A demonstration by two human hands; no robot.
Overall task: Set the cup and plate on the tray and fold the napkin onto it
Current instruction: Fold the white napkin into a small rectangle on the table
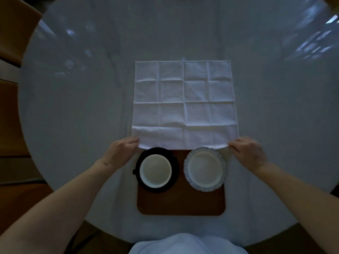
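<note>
A white creased napkin (184, 103) lies spread flat on the table beyond the brown tray (181, 204). Its near edge overlaps the tray's far edge. My left hand (122, 152) pinches the napkin's near left corner, and my right hand (248, 151) pinches the near right corner. On the tray's left side stands a white cup (155, 170) on a black saucer (175, 167). A white plate with a blue patterned rim (205, 171) sits on the tray's right side.
A round table with a pale cloth (73, 107) carries everything. Wooden flooring or furniture (11, 110) shows at the left. My lap in light clothing (183, 244) is at the table's near edge.
</note>
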